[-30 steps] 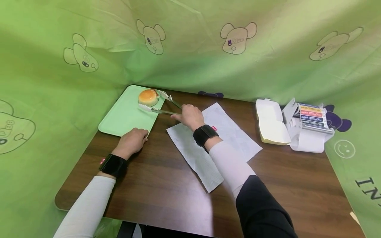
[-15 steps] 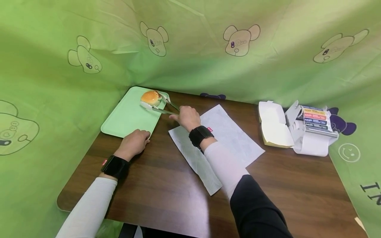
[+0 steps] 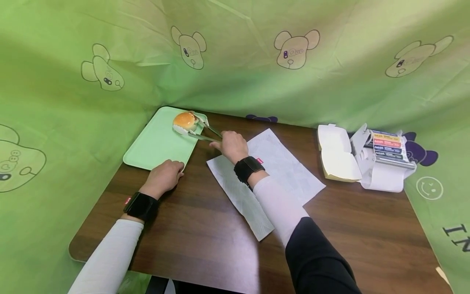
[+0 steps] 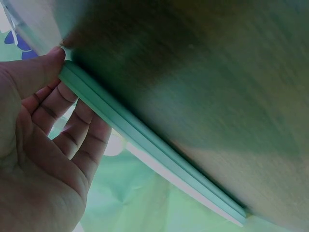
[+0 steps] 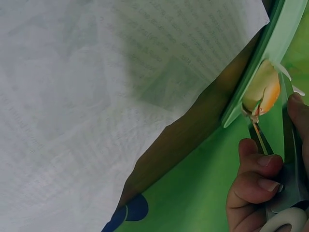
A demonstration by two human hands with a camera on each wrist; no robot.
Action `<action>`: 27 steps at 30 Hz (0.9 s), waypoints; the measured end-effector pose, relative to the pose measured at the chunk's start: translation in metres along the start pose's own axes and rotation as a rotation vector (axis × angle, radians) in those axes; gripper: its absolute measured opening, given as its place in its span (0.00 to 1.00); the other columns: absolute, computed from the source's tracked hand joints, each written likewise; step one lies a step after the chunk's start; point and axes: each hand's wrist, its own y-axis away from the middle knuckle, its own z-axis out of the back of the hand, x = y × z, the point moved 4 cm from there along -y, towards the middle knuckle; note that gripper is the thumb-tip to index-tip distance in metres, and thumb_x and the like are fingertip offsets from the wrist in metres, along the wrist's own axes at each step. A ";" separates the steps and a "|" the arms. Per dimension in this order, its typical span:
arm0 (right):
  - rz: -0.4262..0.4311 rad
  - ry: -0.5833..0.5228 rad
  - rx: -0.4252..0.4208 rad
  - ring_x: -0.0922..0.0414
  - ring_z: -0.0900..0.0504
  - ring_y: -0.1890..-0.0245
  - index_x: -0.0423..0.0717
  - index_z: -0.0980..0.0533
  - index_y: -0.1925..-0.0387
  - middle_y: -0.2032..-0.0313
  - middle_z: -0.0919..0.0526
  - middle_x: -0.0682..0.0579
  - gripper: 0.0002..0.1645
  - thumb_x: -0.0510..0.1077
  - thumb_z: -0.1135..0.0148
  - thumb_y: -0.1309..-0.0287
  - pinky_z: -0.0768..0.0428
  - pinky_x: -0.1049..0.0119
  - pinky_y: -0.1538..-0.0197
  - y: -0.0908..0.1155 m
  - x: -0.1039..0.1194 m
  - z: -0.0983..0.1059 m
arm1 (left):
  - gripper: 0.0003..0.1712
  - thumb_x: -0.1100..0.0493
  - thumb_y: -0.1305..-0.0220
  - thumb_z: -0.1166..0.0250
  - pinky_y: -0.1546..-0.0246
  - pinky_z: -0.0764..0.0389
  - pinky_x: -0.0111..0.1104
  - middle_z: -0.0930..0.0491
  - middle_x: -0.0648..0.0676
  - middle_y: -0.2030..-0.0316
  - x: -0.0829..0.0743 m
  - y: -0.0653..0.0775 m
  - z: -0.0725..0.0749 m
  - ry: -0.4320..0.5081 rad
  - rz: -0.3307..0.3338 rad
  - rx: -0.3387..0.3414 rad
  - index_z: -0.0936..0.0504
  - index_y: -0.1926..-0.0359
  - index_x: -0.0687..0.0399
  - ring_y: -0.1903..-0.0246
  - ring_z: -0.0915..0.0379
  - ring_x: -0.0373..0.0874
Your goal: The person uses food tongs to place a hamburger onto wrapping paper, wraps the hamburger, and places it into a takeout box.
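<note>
Tongs (image 3: 205, 137) now narrower around the burger (image 3: 184, 120), in curled right grip (image 3: 234, 145)

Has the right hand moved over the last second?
Yes, the right hand shifted slightly left, toward the green tray, judged against the paper sheet in the head view.

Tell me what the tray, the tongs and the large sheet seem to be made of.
Tray: probably moulded plastic, smooth and satin, judging by its even green colour and rounded rim.
Tongs: likely metal, given their grey sheen, with pale tips, perhaps plastic.
Sheet: apparently thin matte paper, judging by its wrinkles and faint print.
</note>
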 end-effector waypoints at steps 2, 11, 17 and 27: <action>0.003 -0.001 -0.011 0.52 0.21 0.70 0.51 0.24 0.70 0.71 0.21 0.52 0.28 0.70 0.32 0.44 0.22 0.56 0.71 0.002 -0.003 0.001 | 0.13 0.62 0.34 0.32 0.70 0.22 0.46 0.23 0.53 0.75 -0.001 0.000 0.000 -0.006 -0.001 0.005 0.27 0.73 0.53 0.67 0.25 0.54; 0.013 -0.021 -0.004 0.52 0.20 0.68 0.54 0.20 0.64 0.70 0.20 0.53 0.27 0.72 0.34 0.43 0.21 0.56 0.68 0.017 -0.021 0.013 | 0.12 0.61 0.32 0.33 0.70 0.23 0.46 0.23 0.54 0.74 0.000 -0.001 -0.001 -0.016 0.006 0.026 0.27 0.72 0.53 0.67 0.25 0.54; 0.024 -0.029 -0.030 0.54 0.21 0.68 0.55 0.17 0.56 0.69 0.20 0.56 0.29 0.72 0.35 0.43 0.22 0.57 0.70 0.043 -0.039 0.032 | 0.13 0.62 0.33 0.33 0.69 0.23 0.47 0.23 0.54 0.74 -0.003 0.001 0.000 -0.014 -0.003 0.027 0.28 0.73 0.54 0.67 0.25 0.55; 0.102 -0.091 -0.121 0.53 0.19 0.69 0.54 0.16 0.52 0.64 0.14 0.56 0.26 0.67 0.32 0.42 0.22 0.56 0.68 0.106 -0.084 0.062 | 0.16 0.63 0.33 0.34 0.70 0.23 0.45 0.27 0.53 0.77 -0.004 0.003 0.001 -0.008 -0.030 0.001 0.30 0.75 0.53 0.69 0.25 0.55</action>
